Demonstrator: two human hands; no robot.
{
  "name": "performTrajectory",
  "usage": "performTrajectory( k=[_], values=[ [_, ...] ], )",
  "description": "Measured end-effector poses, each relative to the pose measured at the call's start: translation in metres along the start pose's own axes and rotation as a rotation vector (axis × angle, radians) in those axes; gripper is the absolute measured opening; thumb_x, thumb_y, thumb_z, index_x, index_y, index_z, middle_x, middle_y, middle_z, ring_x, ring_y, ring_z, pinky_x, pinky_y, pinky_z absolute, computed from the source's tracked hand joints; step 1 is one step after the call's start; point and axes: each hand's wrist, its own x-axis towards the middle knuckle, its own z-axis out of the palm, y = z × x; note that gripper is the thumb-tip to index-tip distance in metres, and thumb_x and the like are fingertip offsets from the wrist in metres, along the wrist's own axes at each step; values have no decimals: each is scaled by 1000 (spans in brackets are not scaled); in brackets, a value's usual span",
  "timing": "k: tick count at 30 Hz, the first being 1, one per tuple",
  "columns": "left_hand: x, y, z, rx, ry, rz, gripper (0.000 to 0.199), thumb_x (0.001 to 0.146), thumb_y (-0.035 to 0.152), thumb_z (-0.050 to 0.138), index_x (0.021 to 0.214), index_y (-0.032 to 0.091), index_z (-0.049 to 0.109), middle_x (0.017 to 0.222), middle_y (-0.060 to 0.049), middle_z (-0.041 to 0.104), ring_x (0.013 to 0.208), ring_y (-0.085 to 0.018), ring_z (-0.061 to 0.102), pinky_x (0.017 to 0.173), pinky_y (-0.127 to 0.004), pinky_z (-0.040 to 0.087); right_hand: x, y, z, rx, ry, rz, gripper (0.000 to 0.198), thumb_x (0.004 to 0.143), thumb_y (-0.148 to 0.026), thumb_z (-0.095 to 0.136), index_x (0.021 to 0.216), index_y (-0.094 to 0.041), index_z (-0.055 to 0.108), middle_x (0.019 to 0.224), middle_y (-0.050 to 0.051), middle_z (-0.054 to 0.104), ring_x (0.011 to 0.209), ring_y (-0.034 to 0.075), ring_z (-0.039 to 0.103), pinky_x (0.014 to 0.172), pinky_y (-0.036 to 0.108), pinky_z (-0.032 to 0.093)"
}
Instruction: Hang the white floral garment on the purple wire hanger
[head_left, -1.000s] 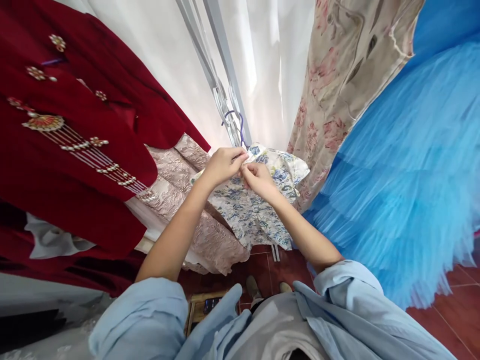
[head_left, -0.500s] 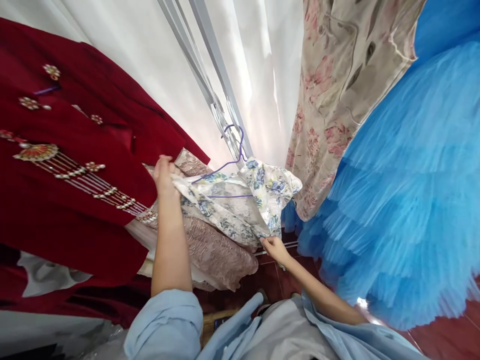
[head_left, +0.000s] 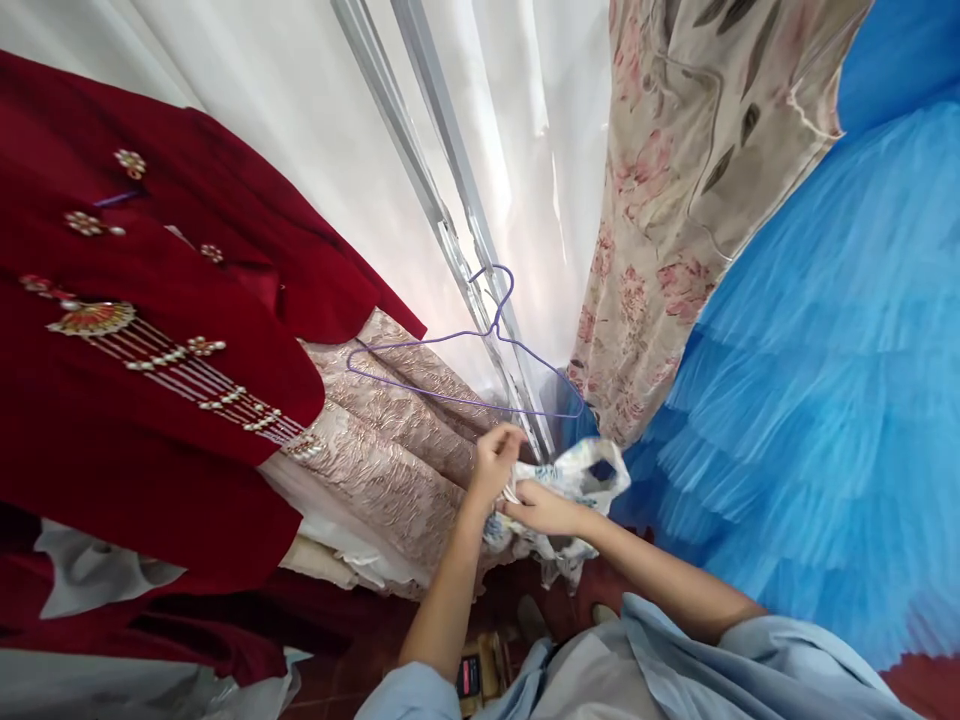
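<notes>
A white garment with blue flowers is bunched up below the hanger, its exact cut hidden by the folds. My right hand is closed around a gathered part of it. Close beside, my left hand pinches a pale edge of the same cloth, with the fingertips partly hidden. The bare purple wire hanger hangs just above both hands, hooked at the grey metal upright.
A dark red velvet jacket with beaded ornaments and a pinkish brocade skirt hang left. On the right are a beige floral dress and a blue tulle gown. White curtain and grey metal uprights stand behind.
The floral garment has come off the purple hanger and is now bunched lower down. My left hand has moved right and down, next to my right hand.
</notes>
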Motion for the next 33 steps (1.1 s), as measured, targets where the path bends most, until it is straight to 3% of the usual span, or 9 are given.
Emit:
performTrajectory(
  k=[2,5,11,17,20,23,27,30,33],
  values=[
    [-20,-4,7,53,-288,-97,65,78,80,60,89,17,73,70,-5,62,69,-18,56,71,-29,47,-25,-11,-28,2,-79,-11,35,93,-39,49,65,-18,47,59,-4,43,57,11,39,55,24,37],
    [-49,-17,10,25,-495,-311,71,66,81,71,93,15,76,87,-10,71,84,-25,62,81,-33,50,-65,-40,-91,-62,-129,-25,40,91,-44,56,63,-17,47,58,-5,37,55,9,34,50,22,31],
    [-71,-12,-17,297,-327,-319,39,77,53,75,87,15,76,83,-5,71,78,-22,60,72,-30,49,-115,-84,-191,-197,248,53,41,87,-50,66,67,-14,60,59,-3,41,54,9,35,47,22,26],
    [-54,50,-77,500,39,-1,25,80,42,69,72,18,75,72,-4,68,70,-21,59,67,-29,46,-117,-77,-204,-162,380,50,48,82,-59,70,66,-13,66,58,0,47,54,10,42,46,23,32],
    [-30,72,-85,505,193,154,25,79,43,69,71,20,74,72,-4,67,72,-21,59,71,-30,49,-111,-70,-205,-95,437,57,46,78,-59,74,75,-13,74,63,4,58,56,14,50,48,24,38],
    [-1,81,-67,241,107,141,32,80,50,69,74,19,72,89,-7,70,85,-22,63,81,-32,52,-102,-58,-210,-16,567,48,43,75,-56,78,82,-14,77,70,6,65,59,17,56,51,26,43],
    [23,79,-27,-110,-111,-156,41,76,58,71,90,20,73,95,-10,72,86,-25,67,75,-35,55,-91,-31,-217,10,764,25,41,73,-55,77,78,-14,75,67,5,65,57,17,56,51,26,43],
    [27,81,-13,-95,-118,-216,42,73,58,75,80,18,69,79,-7,68,75,-21,63,66,-29,51,-87,-16,-220,-55,796,26,39,74,-53,74,71,-15,70,61,1,59,54,14,51,50,25,39],
    [27,91,-26,106,-78,-97,40,76,53,75,70,16,62,67,0,57,65,-14,53,59,-23,43,-82,-23,-230,-233,857,-10,37,77,-49,72,63,-16,63,56,-2,49,52,11,42,48,25,31]
  ],
)
